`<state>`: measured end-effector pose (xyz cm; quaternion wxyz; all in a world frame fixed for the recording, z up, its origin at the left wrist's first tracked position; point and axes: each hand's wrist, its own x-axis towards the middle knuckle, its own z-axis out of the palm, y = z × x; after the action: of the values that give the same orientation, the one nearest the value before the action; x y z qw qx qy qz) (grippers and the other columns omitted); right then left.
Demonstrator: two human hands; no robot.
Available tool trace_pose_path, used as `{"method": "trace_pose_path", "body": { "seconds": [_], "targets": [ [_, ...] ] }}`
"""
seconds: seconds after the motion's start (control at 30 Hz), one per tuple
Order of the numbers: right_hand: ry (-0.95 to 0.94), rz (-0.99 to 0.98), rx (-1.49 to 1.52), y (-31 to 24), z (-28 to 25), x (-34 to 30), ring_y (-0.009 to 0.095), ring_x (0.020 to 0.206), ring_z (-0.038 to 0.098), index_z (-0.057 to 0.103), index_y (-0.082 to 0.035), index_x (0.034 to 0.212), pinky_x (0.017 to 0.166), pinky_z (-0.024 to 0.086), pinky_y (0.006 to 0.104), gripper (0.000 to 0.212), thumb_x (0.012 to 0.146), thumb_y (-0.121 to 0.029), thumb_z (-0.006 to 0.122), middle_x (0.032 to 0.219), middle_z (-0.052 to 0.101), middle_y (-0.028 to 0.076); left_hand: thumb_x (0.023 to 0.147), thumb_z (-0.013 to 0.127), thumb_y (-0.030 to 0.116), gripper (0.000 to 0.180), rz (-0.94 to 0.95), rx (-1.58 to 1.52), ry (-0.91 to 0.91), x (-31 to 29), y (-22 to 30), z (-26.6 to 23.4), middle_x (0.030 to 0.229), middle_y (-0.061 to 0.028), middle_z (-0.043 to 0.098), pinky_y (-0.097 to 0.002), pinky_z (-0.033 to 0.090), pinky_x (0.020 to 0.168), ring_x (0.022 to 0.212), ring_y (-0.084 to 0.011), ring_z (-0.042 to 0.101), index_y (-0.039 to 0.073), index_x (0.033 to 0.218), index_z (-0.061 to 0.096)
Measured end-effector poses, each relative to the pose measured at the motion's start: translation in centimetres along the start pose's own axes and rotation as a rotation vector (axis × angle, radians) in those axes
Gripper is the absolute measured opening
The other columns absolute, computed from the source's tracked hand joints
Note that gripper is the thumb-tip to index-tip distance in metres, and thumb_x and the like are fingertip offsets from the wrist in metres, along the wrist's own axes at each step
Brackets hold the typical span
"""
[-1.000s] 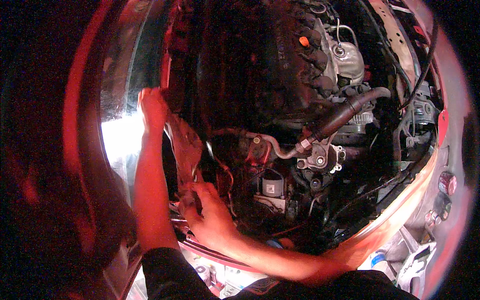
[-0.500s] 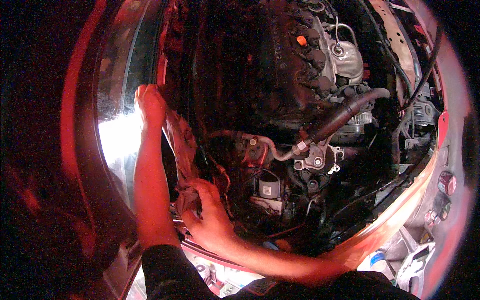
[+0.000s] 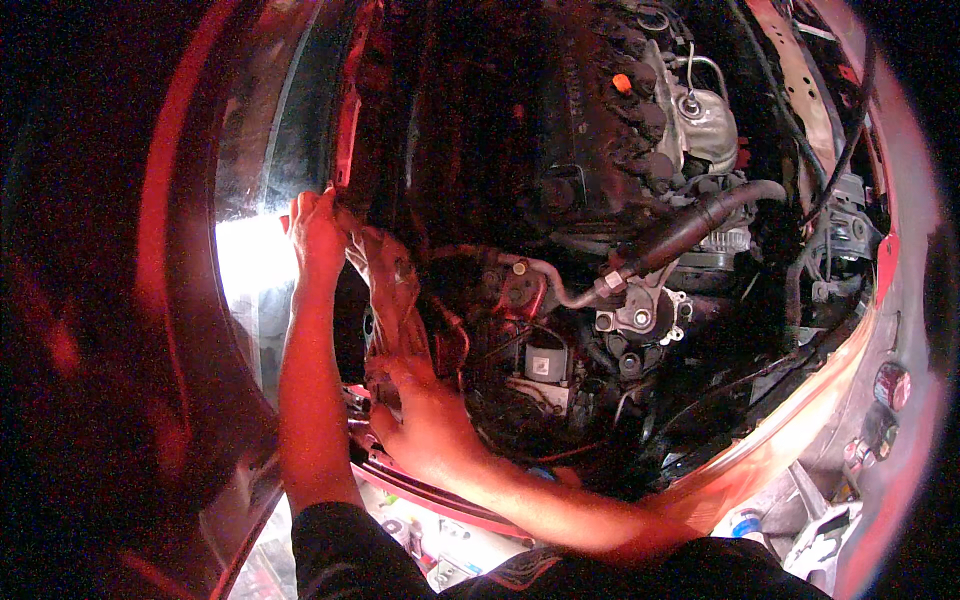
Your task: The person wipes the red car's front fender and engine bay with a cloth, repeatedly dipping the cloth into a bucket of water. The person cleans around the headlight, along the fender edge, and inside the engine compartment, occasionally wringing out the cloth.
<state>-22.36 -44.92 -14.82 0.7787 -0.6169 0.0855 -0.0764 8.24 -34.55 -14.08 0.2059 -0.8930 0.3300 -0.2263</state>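
A long, uneven strip (image 3: pixel 393 290), its material unclear in the red light, runs between my hands along the left side of a car's engine bay. My left hand (image 3: pixel 318 232) is closed at the strip's far end, beside the bright glare; what its fingers pinch is hidden. Lower down, my right hand (image 3: pixel 425 408) reaches across from the right, with thumb and fingers curled round the strip's near end. The strip bows toward the engine between them.
A dark engine cover (image 3: pixel 590 130) with an orange cap (image 3: pixel 621 84) stands farther right. Nearer are a black hose (image 3: pixel 690 235), a metal bracket (image 3: pixel 640 318) and a grey cylinder (image 3: pixel 545 364). The pale body edge (image 3: pixel 790 440) curves along the right front.
My left hand has come a little nearer along the left edge. The strip bulges more toward the engine and shows broader. My right hand keeps its hold; the view has shifted slightly.
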Motion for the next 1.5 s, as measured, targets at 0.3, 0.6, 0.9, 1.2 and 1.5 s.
{"method": "trace_pose_path", "body": {
  "seconds": [0.3, 0.6, 0.9, 1.2, 1.5],
  "targets": [
    [-0.012, 0.021, 0.012, -0.4, -0.2, -0.1, 0.043, 0.114, 0.061, 0.053, -0.002, 0.127, 0.093, 0.051, 0.0479, 0.044, 0.085, -0.007, 0.066, 0.126, 0.057, 0.026, 0.084, 0.064, 0.012, 0.038, 0.02, -0.049, -0.006, -4.2, -0.4, -2.3, 0.1, -0.007, 0.06, -0.0446, 0.042, 0.09, 0.101, -0.0271, 0.058, 0.011, 0.121, 0.07],
    [-0.03, -0.007, -0.032, 0.0, 0.4, -0.5, 0.043, 0.114, 0.061, 0.052, -0.004, 0.131, 0.095, 0.05, 0.0472, 0.047, 0.086, -0.01, 0.065, 0.123, 0.058, 0.025, 0.089, 0.06, 0.012, 0.031, -0.024, -0.001, -0.088, -8.5, -1.2, -4.5, 0.098, -0.0059, 0.062, -0.0438, 0.04, 0.09, 0.101, -0.0261, 0.06, 0.013, 0.118, 0.071],
    [-0.163, 0.052, 0.029, 0.0, 0.8, -1.0, 0.045, 0.136, 0.036, 0.057, 0.002, 0.122, 0.111, 0.035, 0.048, 0.042, 0.082, -0.006, 0.066, 0.146, 0.037, 0.028, 0.091, 0.058, 0.012, 0.024, -0.048, -0.012, -0.013, -12.8, -2.4, -5.4, 0.095, -0.0043, 0.062, -0.0437, 0.039, 0.089, 0.098, -0.0248, 0.059, 0.014, 0.11, 0.073],
    [-0.122, -0.044, -0.11, 0.7, 1.4, -1.4, 0.042, 0.111, 0.063, 0.055, -0.003, 0.127, 0.094, 0.051, 0.0452, 0.041, 0.088, -0.009, 0.063, 0.122, 0.06, 0.024, 0.087, 0.061, 0.011, 0.023, -0.109, 0.065, 0.03, -16.2, -3.2, -6.1, 0.089, -0.0035, 0.06, -0.0423, 0.04, 0.086, 0.093, -0.0233, 0.06, 0.014, 0.105, 0.074],
    [-0.231, 0.027, -0.094, 0.5, 1.8, -1.4, 0.039, 0.107, 0.066, 0.058, -0.003, 0.123, 0.091, 0.053, 0.0439, 0.033, 0.09, -0.009, 0.061, 0.121, 0.061, 0.023, 0.086, 0.059, 0.011, 0.023, -0.24, 0.16, -0.013, -20.4, -4.1, -6.6, 0.091, -0.0051, 0.061, -0.044, 0.042, 0.083, 0.094, -0.0269, 0.06, 0.013, 0.105, 0.073]
  ]
}}
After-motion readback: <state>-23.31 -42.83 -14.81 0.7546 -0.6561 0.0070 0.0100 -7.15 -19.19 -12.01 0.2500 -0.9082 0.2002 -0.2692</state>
